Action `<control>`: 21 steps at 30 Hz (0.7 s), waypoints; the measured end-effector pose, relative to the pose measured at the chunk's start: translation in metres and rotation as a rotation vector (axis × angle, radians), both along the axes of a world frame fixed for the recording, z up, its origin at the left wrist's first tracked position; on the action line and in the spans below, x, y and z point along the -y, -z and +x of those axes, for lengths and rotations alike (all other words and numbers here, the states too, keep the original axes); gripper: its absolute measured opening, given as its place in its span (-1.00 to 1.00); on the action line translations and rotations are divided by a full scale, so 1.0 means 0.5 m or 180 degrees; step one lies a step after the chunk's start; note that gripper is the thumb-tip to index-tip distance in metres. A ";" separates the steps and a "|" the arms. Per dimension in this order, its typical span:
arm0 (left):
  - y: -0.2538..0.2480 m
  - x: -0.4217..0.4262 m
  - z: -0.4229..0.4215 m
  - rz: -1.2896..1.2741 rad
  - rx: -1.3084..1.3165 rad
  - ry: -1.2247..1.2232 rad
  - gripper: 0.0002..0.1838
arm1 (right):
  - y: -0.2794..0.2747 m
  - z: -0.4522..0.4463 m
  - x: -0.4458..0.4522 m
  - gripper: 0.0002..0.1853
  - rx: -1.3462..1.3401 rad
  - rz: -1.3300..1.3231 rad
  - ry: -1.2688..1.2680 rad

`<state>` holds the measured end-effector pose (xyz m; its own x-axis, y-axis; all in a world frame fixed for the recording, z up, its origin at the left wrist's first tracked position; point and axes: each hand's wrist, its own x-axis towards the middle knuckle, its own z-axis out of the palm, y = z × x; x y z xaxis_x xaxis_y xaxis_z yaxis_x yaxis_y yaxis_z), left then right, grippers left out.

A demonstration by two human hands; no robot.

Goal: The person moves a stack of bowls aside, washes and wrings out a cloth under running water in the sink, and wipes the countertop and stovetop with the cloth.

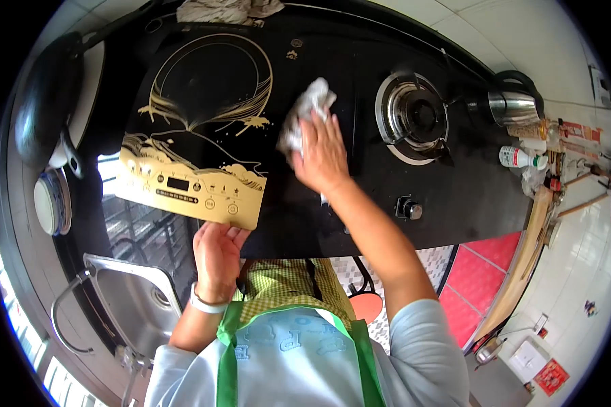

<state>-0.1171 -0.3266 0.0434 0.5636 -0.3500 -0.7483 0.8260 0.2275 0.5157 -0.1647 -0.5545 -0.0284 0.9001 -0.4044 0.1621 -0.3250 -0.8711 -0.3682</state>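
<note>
My right hand [322,152] presses a crumpled, greyish-white cloth [311,108] onto the black stove top, fingers extended over it; the cloth is slightly blurred. It lies between an induction cooker [214,102] and a gas burner [414,117]. The cooker has a black plate with gold wave patterns and a gold control panel [190,186]. At its front edge, my left hand [217,254] grips the panel's right-hand corner, with the fingertips partly hidden at the edge.
A black wok [51,102] stands at the far left, above a round lidded container [52,202]. The steel sink [132,298] is at lower left. A burner knob [408,208], a metal kettle [512,107] and a white bottle [516,157] are on the right. Another cloth [227,10] lies at the back.
</note>
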 end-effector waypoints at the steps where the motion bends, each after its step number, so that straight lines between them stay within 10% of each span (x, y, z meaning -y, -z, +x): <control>1: 0.006 -0.003 -0.003 0.0001 0.0121 0.0144 -0.76 | 0.011 0.031 0.037 -0.41 0.0101 -0.0277 0.0143; 12: 0.010 0.049 -0.040 -0.0468 0.0105 0.0223 -0.67 | 0.022 0.218 0.219 -0.65 -0.0460 -0.0919 0.1272; 21: 0.060 0.048 -0.052 -0.0652 0.0314 0.0111 -0.70 | 0.003 -0.088 -0.130 -0.62 -0.0325 -0.0302 0.0829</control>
